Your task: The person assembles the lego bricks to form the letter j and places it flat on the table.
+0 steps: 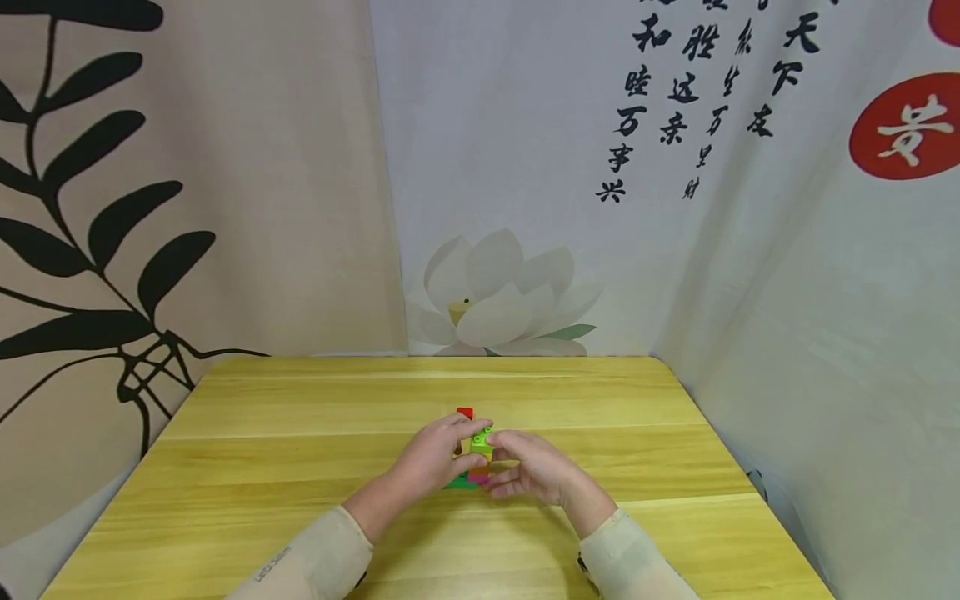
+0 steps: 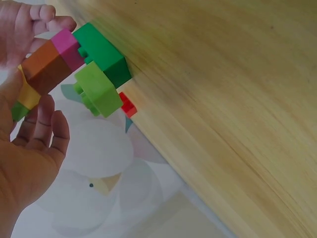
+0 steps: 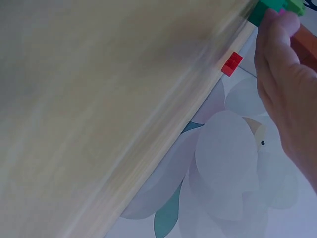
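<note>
A stack of toy building bricks stands on the wooden table between both hands. Dark green (image 2: 101, 54) forms its base, carrying a pink brick (image 2: 68, 48), an orange brick (image 2: 47, 67), then a yellow brick (image 2: 28, 94). Lime green (image 1: 482, 442) tops it. Another lime brick (image 2: 100, 91) sits on the base beside the pink one. My left hand (image 1: 438, 454) grips the upper stack, thumb in front and fingers behind. My right hand (image 1: 540, 471) is at the stack's right side, its loosely bent fingers (image 3: 277, 44) overlapping the bricks in the right wrist view.
A separate red brick (image 1: 465, 412) lies on the table (image 1: 300, 433) beyond the stack. A light curtain (image 1: 517, 167) with a printed flower and lettering hangs behind the table's far edge and along its right side.
</note>
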Action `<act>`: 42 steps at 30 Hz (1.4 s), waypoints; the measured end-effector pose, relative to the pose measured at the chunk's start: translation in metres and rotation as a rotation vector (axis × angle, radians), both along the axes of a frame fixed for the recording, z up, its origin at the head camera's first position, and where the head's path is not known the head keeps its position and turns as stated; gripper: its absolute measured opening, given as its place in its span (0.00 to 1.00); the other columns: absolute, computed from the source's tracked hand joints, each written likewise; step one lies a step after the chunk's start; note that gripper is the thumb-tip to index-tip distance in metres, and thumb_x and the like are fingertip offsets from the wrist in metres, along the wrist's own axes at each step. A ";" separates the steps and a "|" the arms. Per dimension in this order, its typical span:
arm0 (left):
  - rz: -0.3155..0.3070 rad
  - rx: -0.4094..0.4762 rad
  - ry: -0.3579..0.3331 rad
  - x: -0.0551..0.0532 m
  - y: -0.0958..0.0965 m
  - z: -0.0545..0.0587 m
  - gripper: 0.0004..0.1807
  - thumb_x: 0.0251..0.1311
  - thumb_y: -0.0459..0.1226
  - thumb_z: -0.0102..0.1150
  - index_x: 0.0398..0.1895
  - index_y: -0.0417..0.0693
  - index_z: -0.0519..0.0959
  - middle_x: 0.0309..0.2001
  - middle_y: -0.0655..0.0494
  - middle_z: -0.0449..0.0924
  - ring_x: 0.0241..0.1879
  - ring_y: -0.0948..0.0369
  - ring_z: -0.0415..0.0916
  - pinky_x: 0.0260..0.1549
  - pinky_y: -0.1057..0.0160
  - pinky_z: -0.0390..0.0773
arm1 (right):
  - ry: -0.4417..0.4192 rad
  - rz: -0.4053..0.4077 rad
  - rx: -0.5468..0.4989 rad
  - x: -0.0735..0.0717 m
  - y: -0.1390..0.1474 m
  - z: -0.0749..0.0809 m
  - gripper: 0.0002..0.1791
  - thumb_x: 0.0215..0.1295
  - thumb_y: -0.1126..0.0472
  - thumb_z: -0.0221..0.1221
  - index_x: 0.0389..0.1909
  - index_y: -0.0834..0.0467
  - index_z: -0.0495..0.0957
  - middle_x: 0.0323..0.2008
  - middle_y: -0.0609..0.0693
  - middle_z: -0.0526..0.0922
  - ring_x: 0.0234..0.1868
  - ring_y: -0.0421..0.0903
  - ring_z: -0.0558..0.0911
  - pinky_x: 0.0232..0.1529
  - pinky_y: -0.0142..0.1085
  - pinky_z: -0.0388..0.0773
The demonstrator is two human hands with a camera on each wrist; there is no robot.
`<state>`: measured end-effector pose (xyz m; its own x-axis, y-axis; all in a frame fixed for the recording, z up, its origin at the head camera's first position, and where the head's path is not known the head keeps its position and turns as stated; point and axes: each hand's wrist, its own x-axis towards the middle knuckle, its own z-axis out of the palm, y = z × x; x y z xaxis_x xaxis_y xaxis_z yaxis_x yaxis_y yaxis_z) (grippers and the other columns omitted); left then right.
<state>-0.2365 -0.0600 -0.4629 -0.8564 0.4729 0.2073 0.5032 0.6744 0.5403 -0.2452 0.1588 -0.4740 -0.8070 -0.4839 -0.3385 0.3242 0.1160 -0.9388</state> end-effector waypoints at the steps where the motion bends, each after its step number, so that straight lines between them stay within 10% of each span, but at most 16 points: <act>1: 0.001 -0.001 -0.002 0.000 0.000 0.000 0.32 0.64 0.42 0.76 0.72 0.54 0.79 0.47 0.58 0.81 0.32 0.66 0.70 0.31 0.69 0.75 | 0.002 -0.005 -0.002 0.000 0.000 0.000 0.29 0.78 0.43 0.57 0.65 0.61 0.74 0.56 0.60 0.77 0.54 0.64 0.88 0.56 0.50 0.88; 11: -0.014 -0.010 0.029 -0.002 -0.001 -0.001 0.32 0.64 0.44 0.75 0.71 0.53 0.80 0.57 0.53 0.89 0.30 0.69 0.73 0.34 0.67 0.79 | 0.030 -0.015 0.017 0.001 -0.003 -0.002 0.25 0.77 0.44 0.56 0.59 0.61 0.75 0.56 0.61 0.77 0.53 0.63 0.88 0.55 0.48 0.88; 15: -0.039 -0.019 0.034 -0.004 -0.003 0.002 0.31 0.66 0.46 0.74 0.71 0.53 0.81 0.32 0.59 0.89 0.19 0.71 0.63 0.28 0.70 0.73 | 0.032 -0.011 0.018 0.000 -0.003 -0.002 0.25 0.77 0.45 0.56 0.59 0.61 0.76 0.56 0.62 0.76 0.53 0.64 0.88 0.54 0.47 0.88; 20: -0.079 -0.016 0.008 -0.004 -0.004 0.006 0.29 0.70 0.47 0.69 0.72 0.51 0.80 0.11 0.68 0.59 0.13 0.71 0.54 0.19 0.72 0.63 | 0.029 -0.006 0.018 0.000 -0.002 -0.002 0.29 0.78 0.45 0.55 0.65 0.63 0.74 0.62 0.65 0.76 0.53 0.63 0.87 0.54 0.46 0.88; 42: -0.076 0.042 -0.015 -0.007 -0.006 0.002 0.30 0.69 0.47 0.70 0.71 0.50 0.80 0.11 0.68 0.61 0.14 0.72 0.57 0.17 0.73 0.64 | 0.024 0.005 0.006 -0.002 -0.002 -0.002 0.30 0.77 0.44 0.55 0.67 0.62 0.74 0.62 0.63 0.77 0.54 0.63 0.86 0.55 0.46 0.87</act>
